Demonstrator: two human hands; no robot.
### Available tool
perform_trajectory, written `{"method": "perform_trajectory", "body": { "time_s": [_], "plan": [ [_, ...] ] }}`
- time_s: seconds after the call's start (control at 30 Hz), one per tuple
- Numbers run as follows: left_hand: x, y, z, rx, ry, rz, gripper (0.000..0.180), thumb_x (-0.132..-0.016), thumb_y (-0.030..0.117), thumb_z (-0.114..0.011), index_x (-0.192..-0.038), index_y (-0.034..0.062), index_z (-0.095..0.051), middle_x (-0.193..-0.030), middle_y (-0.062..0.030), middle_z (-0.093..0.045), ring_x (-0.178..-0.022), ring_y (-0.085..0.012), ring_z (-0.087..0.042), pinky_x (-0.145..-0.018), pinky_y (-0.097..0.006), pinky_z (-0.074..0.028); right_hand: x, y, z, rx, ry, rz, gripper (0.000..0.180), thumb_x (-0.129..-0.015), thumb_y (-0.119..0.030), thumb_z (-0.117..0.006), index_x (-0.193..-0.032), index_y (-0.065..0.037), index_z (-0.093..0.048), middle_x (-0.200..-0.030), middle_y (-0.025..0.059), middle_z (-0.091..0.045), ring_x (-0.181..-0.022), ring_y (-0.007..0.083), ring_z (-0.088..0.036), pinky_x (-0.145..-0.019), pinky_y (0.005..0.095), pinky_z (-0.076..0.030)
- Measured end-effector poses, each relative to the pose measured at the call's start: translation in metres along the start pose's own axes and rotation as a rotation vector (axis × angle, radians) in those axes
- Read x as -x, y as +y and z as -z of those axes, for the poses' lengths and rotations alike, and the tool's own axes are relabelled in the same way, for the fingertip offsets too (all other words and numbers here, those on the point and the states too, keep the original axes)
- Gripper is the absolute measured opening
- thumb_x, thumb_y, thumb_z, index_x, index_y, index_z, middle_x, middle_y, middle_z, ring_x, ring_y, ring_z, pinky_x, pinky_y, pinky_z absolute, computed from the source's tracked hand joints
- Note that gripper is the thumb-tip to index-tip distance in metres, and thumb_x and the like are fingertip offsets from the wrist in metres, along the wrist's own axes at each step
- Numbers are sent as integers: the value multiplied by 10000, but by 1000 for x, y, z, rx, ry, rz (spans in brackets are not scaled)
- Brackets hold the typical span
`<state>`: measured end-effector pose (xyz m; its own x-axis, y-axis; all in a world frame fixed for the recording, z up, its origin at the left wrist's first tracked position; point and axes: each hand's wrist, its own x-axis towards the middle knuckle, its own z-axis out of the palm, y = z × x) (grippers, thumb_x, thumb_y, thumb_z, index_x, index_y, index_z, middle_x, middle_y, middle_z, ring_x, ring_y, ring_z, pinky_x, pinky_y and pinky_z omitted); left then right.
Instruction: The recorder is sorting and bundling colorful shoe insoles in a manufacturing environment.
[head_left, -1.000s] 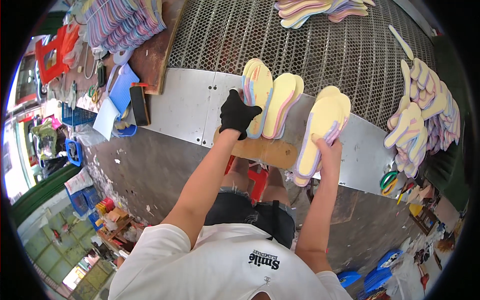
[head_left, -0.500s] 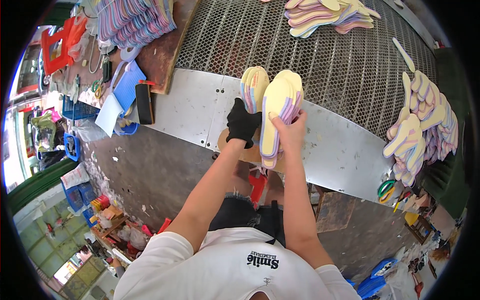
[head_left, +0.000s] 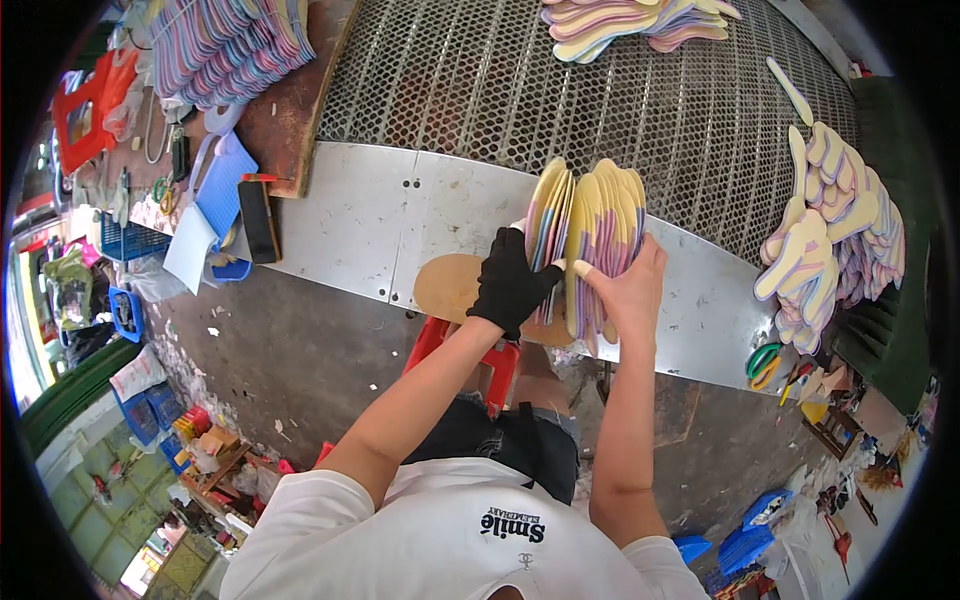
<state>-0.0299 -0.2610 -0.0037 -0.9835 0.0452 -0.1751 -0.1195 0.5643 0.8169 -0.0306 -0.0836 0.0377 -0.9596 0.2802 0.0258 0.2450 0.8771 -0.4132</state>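
Observation:
My left hand (head_left: 512, 283), in a black glove with bare fingertips, is closed around a bundle of shoe insoles (head_left: 549, 203) standing on edge. My bare right hand (head_left: 630, 288), its thumb tip wrapped in something pale, grips a second, thicker bundle of insoles (head_left: 607, 205) from the right. Both bundles are cream on their faces with lilac, pink and blue edges. They stand side by side with their layers fanned, toes pointing away from me. Under them lies a brown insole-shaped board (head_left: 447, 288) on the metal ledge (head_left: 350, 230). Some of my left fingers are hidden behind the bundle.
Beyond the ledge runs a metal mesh conveyor (head_left: 440, 90), with an insole pile (head_left: 640, 25) at its far side. More insoles (head_left: 835, 225) heap at right, near green-handled scissors (head_left: 764, 360). Striped insole stacks (head_left: 230, 50) fill the wooden table at left. A red stool (head_left: 490, 375) stands below.
The insole bundles have turned from lying face-up to standing on edge, fanned side by side. My hands moved slightly right in view, and more of the brown board shows.

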Motion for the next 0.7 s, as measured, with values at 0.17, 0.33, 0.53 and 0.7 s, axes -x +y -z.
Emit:
{"method": "perform_trajectory", "body": {
  "time_s": [0.17, 0.33, 0.53, 0.7],
  "plan": [
    [4, -2, -8, 123, -13, -5, 692, -790, 293, -726, -1371, 62, -431, -1167, -213, -543, -1060, -413, -572, -878, -468, -485, -6, 16, 17, -531, -448, -126, 777, -638, -289, -858, -1235, 51, -496, -1083, 186, -655, -1000, 269, -642, -876, 364, -492],
    [9, 8, -24, 34, 38, -78, 704, -800, 276, -721, -1392, 50, -416, -1169, -208, -542, -1081, -389, -558, -886, -449, -481, 1, 22, -4, -527, -466, -87, 737, -633, -299, -870, -1197, 33, -531, -1130, 193, -634, -1021, 320, -633, -899, 389, -481],
    [28, 65, 38, 811, -53, -269, 750, -744, 121, -800, -1383, 88, -408, -1344, -187, -481, -1225, -336, -517, -974, -403, -453, 38, -1, 37, -381, -3, 400, 670, -779, -258, -791, -1316, -14, -473, -1203, 123, -615, -1117, 236, -595, -960, 369, -467],
    [0, 13, 42, 445, 30, -687, 811, -731, 168, -812, -1403, 87, -366, -1351, -220, -487, -1287, -400, -459, -1019, -449, -418, 19, -7, 2, -1459, -154, -567, 421, -997, -233, -493, -1371, -46, -444, -1342, 72, -476, -1217, 190, -478, -1025, 347, -406]
  ]
}}
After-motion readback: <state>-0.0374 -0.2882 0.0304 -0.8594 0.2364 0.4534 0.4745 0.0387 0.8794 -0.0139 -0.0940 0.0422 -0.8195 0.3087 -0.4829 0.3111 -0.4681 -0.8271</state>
